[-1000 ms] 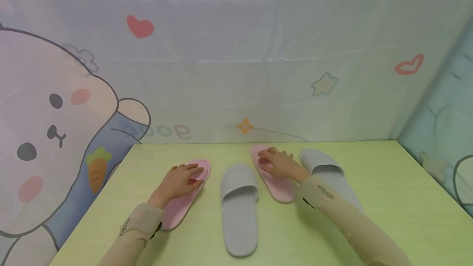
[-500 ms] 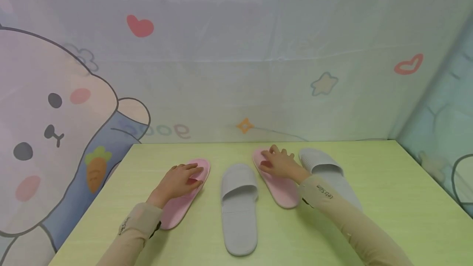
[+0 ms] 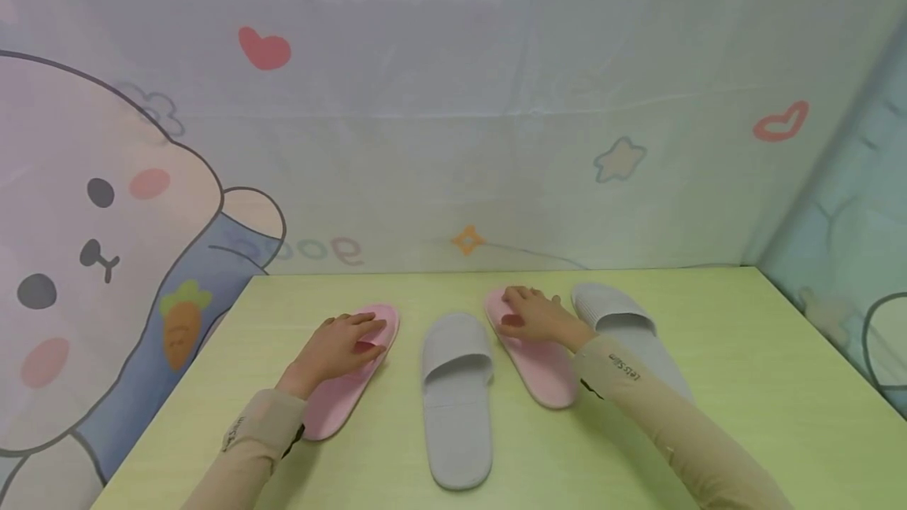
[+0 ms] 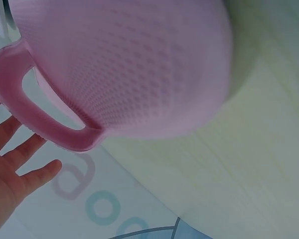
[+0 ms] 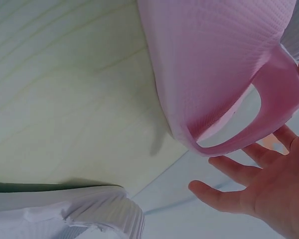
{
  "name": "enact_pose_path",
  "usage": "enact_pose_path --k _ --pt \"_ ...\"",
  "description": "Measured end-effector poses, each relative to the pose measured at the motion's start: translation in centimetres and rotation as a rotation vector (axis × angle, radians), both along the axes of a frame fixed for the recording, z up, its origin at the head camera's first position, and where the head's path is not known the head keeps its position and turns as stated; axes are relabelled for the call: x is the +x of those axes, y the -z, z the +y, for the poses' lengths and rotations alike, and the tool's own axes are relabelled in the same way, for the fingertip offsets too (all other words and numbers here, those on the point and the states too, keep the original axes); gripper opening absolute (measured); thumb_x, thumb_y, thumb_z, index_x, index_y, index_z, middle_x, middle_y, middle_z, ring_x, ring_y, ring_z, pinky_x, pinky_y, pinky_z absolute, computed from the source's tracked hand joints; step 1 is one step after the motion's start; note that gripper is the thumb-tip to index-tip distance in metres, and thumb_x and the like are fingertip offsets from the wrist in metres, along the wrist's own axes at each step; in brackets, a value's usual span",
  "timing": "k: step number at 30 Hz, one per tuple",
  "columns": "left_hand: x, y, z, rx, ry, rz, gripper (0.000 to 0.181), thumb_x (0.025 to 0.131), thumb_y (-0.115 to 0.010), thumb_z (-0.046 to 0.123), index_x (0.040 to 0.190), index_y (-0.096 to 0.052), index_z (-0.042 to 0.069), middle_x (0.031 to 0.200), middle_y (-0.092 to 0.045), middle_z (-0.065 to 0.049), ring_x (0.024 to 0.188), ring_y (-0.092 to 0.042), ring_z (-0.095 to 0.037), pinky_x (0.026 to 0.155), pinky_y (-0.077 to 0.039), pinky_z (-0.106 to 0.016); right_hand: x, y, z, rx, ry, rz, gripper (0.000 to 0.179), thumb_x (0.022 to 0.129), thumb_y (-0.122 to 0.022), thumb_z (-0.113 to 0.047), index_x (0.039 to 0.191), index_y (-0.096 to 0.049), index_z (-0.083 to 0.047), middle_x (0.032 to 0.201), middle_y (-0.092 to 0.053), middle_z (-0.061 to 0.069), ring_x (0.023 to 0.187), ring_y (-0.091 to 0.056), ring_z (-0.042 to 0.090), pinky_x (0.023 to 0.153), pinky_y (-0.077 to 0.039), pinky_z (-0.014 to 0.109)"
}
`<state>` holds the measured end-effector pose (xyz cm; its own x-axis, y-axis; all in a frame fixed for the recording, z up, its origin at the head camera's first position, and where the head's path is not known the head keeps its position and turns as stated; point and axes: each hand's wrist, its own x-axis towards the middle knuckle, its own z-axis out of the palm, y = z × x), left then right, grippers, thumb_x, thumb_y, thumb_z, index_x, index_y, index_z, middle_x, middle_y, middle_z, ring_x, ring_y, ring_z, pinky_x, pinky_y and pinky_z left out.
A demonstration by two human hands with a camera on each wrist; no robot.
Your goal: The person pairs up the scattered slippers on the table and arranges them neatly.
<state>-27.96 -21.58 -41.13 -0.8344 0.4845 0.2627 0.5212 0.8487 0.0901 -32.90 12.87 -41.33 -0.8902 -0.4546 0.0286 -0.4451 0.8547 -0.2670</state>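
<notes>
- Taking the middle grey slipper (image 3: 459, 439) as the hub of a clock in the head view, the left pink slipper (image 3: 333, 408) lies on the desk (image 3: 765, 384) between nine and ten o'clock, toe towards one; the right pink slipper (image 3: 542, 368) lies at two, toe towards eleven.
- The left hand (image 3: 340, 346) rests over the front of the left pink slipper; its grip stands apart, fingers spread against the left pink strap (image 4: 35, 121), not curled round it.
- The right hand (image 3: 534, 315) rests likewise on the right pink slipper, its grip also apart, fingers fanned along the right pink strap (image 5: 284, 89).
- Held so loosely, either strap could probably slip from the fingers under a pull, or buckle if pressed down.
- The right pink slipper sits just beside the middle grey slipper; a slide towards nine might knock that one crooked.
- The right sleeve (image 3: 666, 423) crosses the right grey slipper (image 3: 631, 337), between two and three; a dipping forearm might drag it.
- The left wrist view shows the gap beneath the strap and the dimpled sole, mostly covered in the head view.
- The right wrist view shows a grey slipper's ribbed toe at its seven o'clock, with desk between it and the pink one.
- Only the head view sets out all four slippers.
</notes>
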Motion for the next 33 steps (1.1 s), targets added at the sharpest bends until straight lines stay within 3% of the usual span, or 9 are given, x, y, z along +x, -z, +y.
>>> enact_pose_path --k 5,17,28,33 --pt "0.1 0.0 -0.2 0.000 -0.010 -0.007 0.042 0.082 -0.060 0.034 0.119 -0.058 0.013 0.122 -0.056 -0.015 0.106 -0.055 -0.037 0.088 -0.038 -0.058 0.0 0.0 0.1 0.004 -0.008 -0.008 0.059 0.081 -0.056 -0.049 0.124 -0.039 -0.013 0.133 -0.041 0.013 0.116 -0.044 0.037 0.089 -0.025 0.071" --pt "0.8 0.1 -0.6 -0.005 0.008 0.024 0.044 0.081 -0.060 0.035 0.119 -0.058 0.012 0.121 -0.056 -0.018 0.105 -0.055 -0.038 0.085 -0.042 -0.055 0.5 0.3 0.7 0.041 -0.045 0.055 0.061 0.076 -0.060 -0.051 0.120 -0.042 -0.013 0.124 -0.046 0.013 0.104 -0.048 0.033 0.084 -0.034 0.064" --pt "2.1 -0.1 -0.7 -0.019 0.033 0.030 0.044 0.081 -0.061 0.034 0.118 -0.058 0.011 0.119 -0.057 -0.019 0.101 -0.057 -0.039 0.083 -0.044 -0.053 2.2 -0.4 1.6 0.053 -0.060 0.028 0.058 0.081 -0.055 -0.051 0.123 -0.044 -0.013 0.127 -0.046 0.014 0.107 -0.048 0.035 0.086 -0.032 0.065" --pt "2.6 -0.1 -0.5 -0.026 0.053 0.020 0.044 0.080 -0.061 0.032 0.118 -0.059 0.009 0.119 -0.057 -0.020 0.100 -0.057 -0.039 0.080 -0.045 -0.053 3.0 -0.4 2.2 0.053 -0.089 0.023 0.053 0.083 -0.051 -0.051 0.122 -0.045 -0.016 0.129 -0.046 0.013 0.107 -0.049 0.034 0.083 -0.037 0.058"
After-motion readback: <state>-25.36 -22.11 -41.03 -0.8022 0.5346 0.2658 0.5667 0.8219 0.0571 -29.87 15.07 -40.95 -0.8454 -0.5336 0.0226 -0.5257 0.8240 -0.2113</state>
